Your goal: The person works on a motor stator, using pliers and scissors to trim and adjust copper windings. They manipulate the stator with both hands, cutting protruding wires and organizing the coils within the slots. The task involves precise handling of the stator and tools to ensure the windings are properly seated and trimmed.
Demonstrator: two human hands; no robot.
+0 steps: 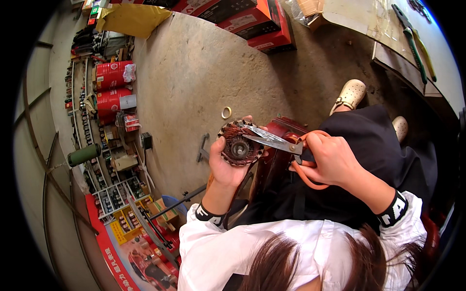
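Long, fine brown hair (273, 262) hangs nearest cam; beyond: rough grey-brown concrete flr (184, 72), then creased white cloth shirt (218, 245). R hand (335, 157) has fingers curled thru/around rounded orange handles of steel-bladed scissors (286, 145), tips over round, ridged metal part w/ dark-red windings (240, 149), gripped at its rim by L hand (225, 169). Smallest: flat yellowish tape ring (229, 113), on flr.

White lettering (399, 206) on 2 black cuffs (392, 209), white characters (118, 268) on red banner (103, 236)
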